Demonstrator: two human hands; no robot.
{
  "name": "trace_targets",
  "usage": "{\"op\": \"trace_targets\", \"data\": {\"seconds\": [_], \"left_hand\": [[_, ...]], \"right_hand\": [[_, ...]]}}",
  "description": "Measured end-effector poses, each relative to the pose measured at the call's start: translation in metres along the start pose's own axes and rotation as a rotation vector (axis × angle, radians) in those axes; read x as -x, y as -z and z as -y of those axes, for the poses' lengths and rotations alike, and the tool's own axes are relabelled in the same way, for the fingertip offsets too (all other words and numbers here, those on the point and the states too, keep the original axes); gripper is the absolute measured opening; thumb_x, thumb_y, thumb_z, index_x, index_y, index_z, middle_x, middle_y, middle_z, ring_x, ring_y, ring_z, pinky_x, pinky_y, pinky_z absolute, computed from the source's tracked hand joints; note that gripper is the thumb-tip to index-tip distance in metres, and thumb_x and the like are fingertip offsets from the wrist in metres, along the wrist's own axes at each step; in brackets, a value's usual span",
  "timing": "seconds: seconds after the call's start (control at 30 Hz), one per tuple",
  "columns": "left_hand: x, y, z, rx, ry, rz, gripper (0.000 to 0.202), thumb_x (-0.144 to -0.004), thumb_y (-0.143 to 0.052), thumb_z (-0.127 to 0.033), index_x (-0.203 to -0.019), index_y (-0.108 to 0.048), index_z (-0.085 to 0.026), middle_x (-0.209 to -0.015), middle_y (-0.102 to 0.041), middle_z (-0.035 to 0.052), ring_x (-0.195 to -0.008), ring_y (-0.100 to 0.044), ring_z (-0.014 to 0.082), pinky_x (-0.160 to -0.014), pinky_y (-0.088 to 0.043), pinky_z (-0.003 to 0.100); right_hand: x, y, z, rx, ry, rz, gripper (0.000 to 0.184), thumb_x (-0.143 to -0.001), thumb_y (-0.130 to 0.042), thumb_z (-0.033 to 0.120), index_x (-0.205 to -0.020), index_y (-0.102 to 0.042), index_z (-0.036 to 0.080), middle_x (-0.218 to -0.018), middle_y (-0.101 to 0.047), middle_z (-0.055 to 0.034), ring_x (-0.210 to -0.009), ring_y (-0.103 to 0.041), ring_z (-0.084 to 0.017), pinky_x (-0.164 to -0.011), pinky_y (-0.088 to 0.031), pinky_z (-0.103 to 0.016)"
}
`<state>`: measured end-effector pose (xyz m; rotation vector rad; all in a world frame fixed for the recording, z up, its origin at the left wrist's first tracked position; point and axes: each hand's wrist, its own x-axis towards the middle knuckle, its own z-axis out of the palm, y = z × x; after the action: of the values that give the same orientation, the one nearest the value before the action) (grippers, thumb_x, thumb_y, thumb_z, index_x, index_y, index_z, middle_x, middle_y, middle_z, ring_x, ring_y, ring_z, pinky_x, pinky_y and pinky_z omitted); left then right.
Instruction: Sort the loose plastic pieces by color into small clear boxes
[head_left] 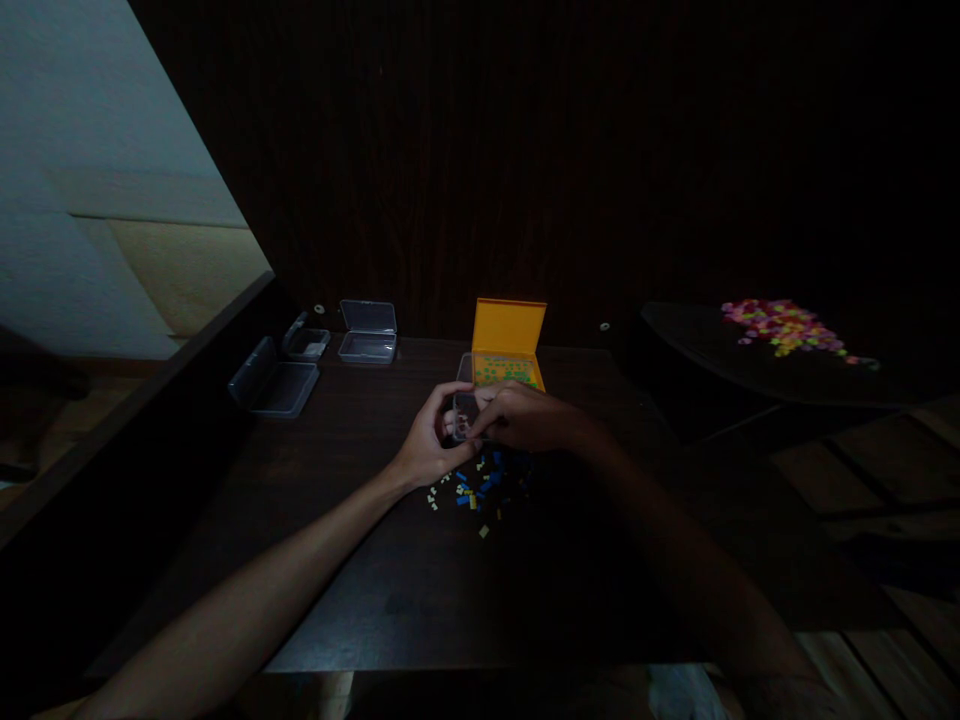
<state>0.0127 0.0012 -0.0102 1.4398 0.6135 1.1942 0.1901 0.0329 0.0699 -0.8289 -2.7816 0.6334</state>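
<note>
My left hand [433, 440] is wrapped round a small clear plastic box [465, 408], holding it tilted above the table. My right hand [517, 415] reaches over the box with its fingers closed at the opening; whatever the fingertips hold is hidden. A few small pale bits show inside the box. Just below the hands, a loose pile of small blue and yellow building bricks [480, 488] lies on the dark table. Right behind the hands stands a yellow box [510, 328] with its lid up and green pieces in its base.
Several open clear plastic boxes stand at the back left, among them a larger one [281, 388] and one against the back panel [367, 345]. On a dark surface at the right lies a heap of pink, red and yellow pieces [787, 328]. A raised board [150, 400] edges the table's left side.
</note>
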Motion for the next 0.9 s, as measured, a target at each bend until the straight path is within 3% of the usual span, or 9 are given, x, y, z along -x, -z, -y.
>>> {"op": "trace_targets", "data": {"seconds": [0.17,0.3,0.47,0.63,0.9], "left_hand": [[0.000,0.000,0.000,0.004,0.008,-0.009,0.065,-0.069,-0.075,-0.020,-0.124,-0.041,-0.020,-0.102,-0.062,0.0056,-0.081,-0.065,0.0153,-0.074,-0.054,0.029],[-0.002,0.001,0.002,0.013,0.017,-0.020,0.064,-0.069,-0.075,-0.022,-0.123,-0.041,-0.020,-0.110,-0.062,0.0081,-0.087,-0.067,0.0183,-0.079,-0.055,0.033],[-0.008,0.008,0.004,-0.032,0.030,-0.186,0.065,-0.063,-0.078,-0.021,-0.118,-0.045,-0.021,-0.120,-0.057,0.0089,-0.088,-0.066,0.0170,-0.078,-0.054,0.030],[-0.013,0.012,0.007,-0.058,0.039,-0.307,0.063,-0.062,-0.075,-0.017,-0.117,-0.046,-0.022,-0.124,-0.055,0.0088,-0.084,-0.065,0.0137,-0.075,-0.054,0.028],[-0.013,0.014,0.010,-0.045,0.048,-0.329,0.060,-0.062,-0.075,-0.018,-0.116,-0.048,-0.022,-0.123,-0.056,0.0087,-0.078,-0.063,0.0119,-0.075,-0.054,0.029]], "right_hand": [[-0.001,0.000,0.001,-0.028,0.004,0.007,0.031,-0.078,-0.059,0.003,-0.095,-0.077,0.022,-0.088,-0.065,-0.0034,-0.075,-0.053,-0.012,-0.069,-0.037,-0.024],[0.001,0.004,0.004,-0.094,0.031,-0.054,0.022,-0.083,-0.059,0.012,-0.097,-0.075,0.019,-0.091,-0.066,-0.0051,-0.078,-0.057,-0.013,-0.068,-0.039,-0.024],[0.003,0.008,0.015,-0.142,0.042,-0.160,0.016,-0.082,-0.062,0.019,-0.093,-0.074,0.017,-0.075,-0.064,-0.0004,-0.062,-0.052,-0.010,-0.062,-0.038,-0.023],[-0.001,-0.004,0.023,0.014,-0.021,0.010,0.016,-0.077,-0.066,0.015,-0.089,-0.076,0.020,-0.065,-0.065,0.0015,-0.061,-0.053,-0.011,-0.063,-0.037,-0.024],[-0.010,-0.039,0.016,0.135,0.020,0.103,0.020,-0.080,-0.064,0.016,-0.094,-0.076,0.022,-0.088,-0.072,-0.0051,-0.082,-0.060,-0.017,-0.074,-0.040,-0.028]]}}
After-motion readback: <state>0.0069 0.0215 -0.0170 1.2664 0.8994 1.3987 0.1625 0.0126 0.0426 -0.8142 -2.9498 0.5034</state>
